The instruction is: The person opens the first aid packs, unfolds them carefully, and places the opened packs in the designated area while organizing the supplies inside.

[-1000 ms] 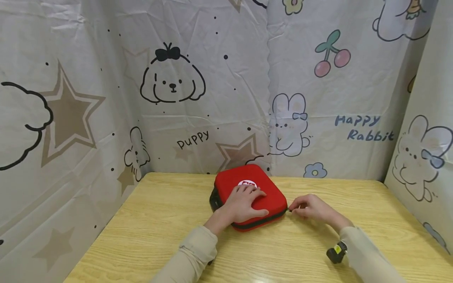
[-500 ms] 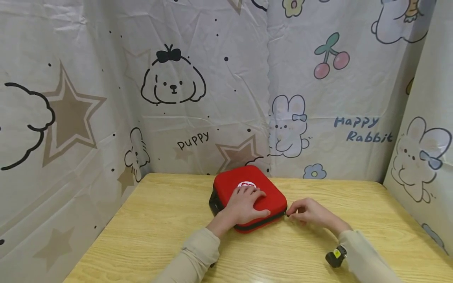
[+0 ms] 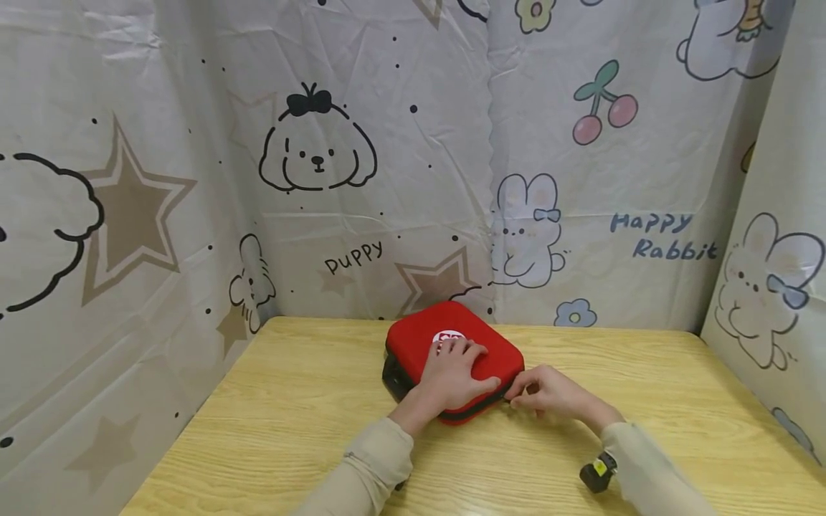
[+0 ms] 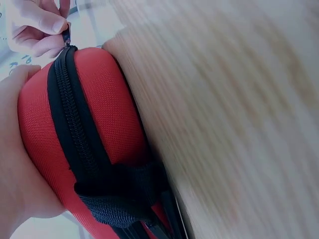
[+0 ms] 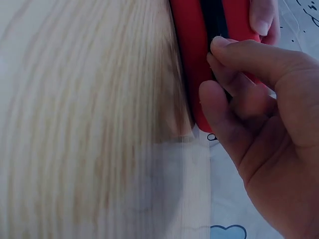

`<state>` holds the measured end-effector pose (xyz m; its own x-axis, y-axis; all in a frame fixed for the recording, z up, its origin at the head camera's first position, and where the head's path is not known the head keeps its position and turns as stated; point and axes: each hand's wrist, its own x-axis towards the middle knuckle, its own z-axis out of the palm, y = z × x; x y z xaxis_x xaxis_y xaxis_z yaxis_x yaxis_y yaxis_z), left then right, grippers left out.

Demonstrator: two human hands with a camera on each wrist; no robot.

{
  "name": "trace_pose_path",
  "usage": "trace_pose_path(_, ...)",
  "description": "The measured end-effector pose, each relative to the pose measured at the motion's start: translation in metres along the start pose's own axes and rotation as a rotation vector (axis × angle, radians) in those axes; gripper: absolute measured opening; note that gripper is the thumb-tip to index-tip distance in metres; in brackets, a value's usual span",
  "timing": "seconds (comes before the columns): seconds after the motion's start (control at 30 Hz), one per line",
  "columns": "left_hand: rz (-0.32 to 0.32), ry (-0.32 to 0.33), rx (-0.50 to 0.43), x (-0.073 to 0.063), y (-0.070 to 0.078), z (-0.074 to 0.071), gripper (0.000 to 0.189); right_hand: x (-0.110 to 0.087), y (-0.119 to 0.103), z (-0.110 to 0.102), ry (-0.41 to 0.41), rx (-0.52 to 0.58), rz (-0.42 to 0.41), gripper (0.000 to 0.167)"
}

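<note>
A red zippered case point(image 3: 413, 333) with a white round logo lies on the table. My left hand point(image 3: 452, 376) rests on its lid with fingers spread and the thumb toward the front edge. At the case's right front side, my right hand point(image 3: 558, 393) pinches the small dark zipper pull point(image 4: 66, 36) between thumb and index finger. From the left wrist, the black zipper point(image 4: 72, 114) looks closed along the visible stretch up to the pull. A black webbing handle point(image 4: 117, 206) is attached at the case's left side. The case's far side is hidden.
The wooden tabletop point(image 3: 271, 401) extends around the case. White cloth point(image 3: 361, 143) printed with cartoons hangs behind and on both sides of the table. A small black camera point(image 3: 598, 473) is strapped at the right wrist.
My right hand has slid left and slightly nearer along the case's front edge with the zipper pull. The case has turned slightly, while my left hand stays on the lid.
</note>
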<state>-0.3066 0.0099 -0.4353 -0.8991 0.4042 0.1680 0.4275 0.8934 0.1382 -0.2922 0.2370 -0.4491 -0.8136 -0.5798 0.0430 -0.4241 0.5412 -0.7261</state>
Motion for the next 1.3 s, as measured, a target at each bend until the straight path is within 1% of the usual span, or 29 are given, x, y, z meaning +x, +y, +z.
trace_pose_path(0.3, -0.045, 0.022, -0.007, 0.002, 0.003, 0.005, 0.060, 0.003, -0.004, 0.008, 0.003, -0.020, -0.008, 0.008)
trace_pose_path(0.43, -0.032, 0.007, -0.032, 0.001, 0.000, 0.003, 0.062, 0.004, -0.004, 0.007, -0.003, -0.015, -0.011, 0.007)
trace_pose_path(0.5, 0.005, -0.002, -0.051, 0.000, -0.005, 0.002, 0.063, 0.004, -0.004, 0.006, -0.007, -0.012, -0.014, 0.007)
trace_pose_path(0.6, 0.093, -0.023, -0.094, -0.001, -0.016, -0.002, 0.063, 0.004, -0.002, 0.004, -0.008, -0.024, 0.000, 0.007)
trace_pose_path(0.73, 0.230, -0.052, -0.167, -0.003, -0.038, -0.010, 0.056, 0.001, 0.001, -0.002, 0.007, -0.064, 0.004, 0.008)
trace_pose_path(0.83, 0.303, -0.066, -0.217, -0.005, -0.055, -0.018, 0.049, -0.002, 0.005, -0.009, 0.030, -0.094, -0.018, 0.009)
trace_pose_path(0.9, 0.321, -0.078, -0.239, -0.007, -0.065, -0.022, 0.047, -0.004, 0.009, -0.013, 0.042, -0.106, -0.035, 0.009)
trace_pose_path(1.0, 0.311, -0.099, -0.275, -0.009, -0.079, -0.027, 0.047, -0.005, 0.015, -0.017, 0.060, -0.115, -0.047, 0.008)
trace_pose_path(1.07, 0.304, -0.111, -0.305, -0.010, -0.086, -0.029, 0.049, -0.006, 0.019, -0.020, 0.077, -0.119, -0.053, 0.008)
trace_pose_path(1.17, 0.312, -0.129, -0.330, -0.010, -0.094, -0.030, 0.052, -0.008, 0.025, -0.022, 0.108, -0.122, -0.045, 0.009)
trace_pose_path(1.23, 0.335, -0.124, -0.306, -0.010, -0.097, -0.027, 0.056, -0.009, 0.027, -0.024, 0.123, -0.122, -0.041, 0.010)
trace_pose_path(1.3, 0.354, -0.111, -0.248, -0.009, -0.099, -0.023, 0.059, -0.010, 0.028, -0.025, 0.129, -0.122, -0.035, 0.010)
